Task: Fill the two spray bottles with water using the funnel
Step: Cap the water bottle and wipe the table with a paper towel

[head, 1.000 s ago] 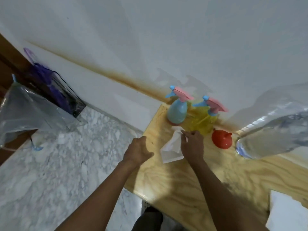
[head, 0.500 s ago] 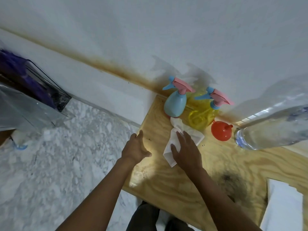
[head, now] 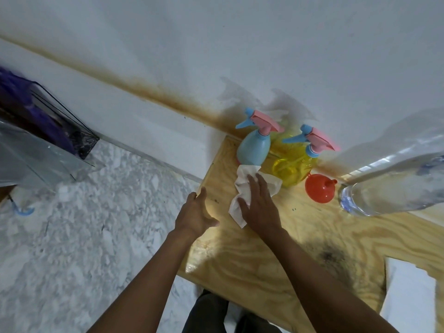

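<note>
While the left hand lay loose and empty at the table's left edge, the right hand pressed flat fingers on a tissue before the blue spray bottle, yellow spray bottle, funnel and water bottle

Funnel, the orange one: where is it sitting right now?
In the head view the orange funnel lies on the wooden table near the wall, right of centre, between the yellow spray bottle and the big clear water bottle.
</note>
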`<move>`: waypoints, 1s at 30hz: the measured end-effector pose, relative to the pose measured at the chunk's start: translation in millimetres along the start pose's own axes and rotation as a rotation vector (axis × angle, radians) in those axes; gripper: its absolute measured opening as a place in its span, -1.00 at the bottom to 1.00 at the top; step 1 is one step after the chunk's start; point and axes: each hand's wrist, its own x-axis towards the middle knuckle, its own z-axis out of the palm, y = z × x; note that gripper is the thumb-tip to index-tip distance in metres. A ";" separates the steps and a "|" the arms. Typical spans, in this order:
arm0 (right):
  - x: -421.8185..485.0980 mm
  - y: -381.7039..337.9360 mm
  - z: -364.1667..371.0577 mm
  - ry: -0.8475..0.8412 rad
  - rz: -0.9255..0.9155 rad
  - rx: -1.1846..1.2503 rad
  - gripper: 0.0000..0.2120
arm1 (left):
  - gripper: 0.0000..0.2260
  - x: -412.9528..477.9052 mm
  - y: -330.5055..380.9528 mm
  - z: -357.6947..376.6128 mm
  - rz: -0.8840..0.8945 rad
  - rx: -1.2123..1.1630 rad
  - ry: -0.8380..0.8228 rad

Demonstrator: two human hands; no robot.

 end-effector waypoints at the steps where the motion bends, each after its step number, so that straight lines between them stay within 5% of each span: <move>1: 2.7 1.6 3.2 -0.036 -0.047 -0.048 -0.37 | -0.02 0.6 -0.3 0.0 -0.003 -0.003 -0.002; 8: 21.6 -8.4 17.1 -0.270 -0.142 -0.228 -0.42 | -0.02 2.0 -1.1 0.2 -0.021 -0.013 0.000; 14: -3.1 3.1 20.2 -0.214 -0.241 -0.155 -0.59 | -0.02 2.1 -0.2 0.2 -0.021 -0.026 -0.002; 22: 37.0 -27.6 20.8 -0.246 -0.085 -0.109 -0.43 | -0.05 2.8 -1.6 1.3 -0.007 -0.002 -0.005; 30: 35.5 -24.5 19.8 -0.340 -0.263 -0.101 -0.49 | -0.05 5.6 -3.9 3.8 0.002 -0.010 0.008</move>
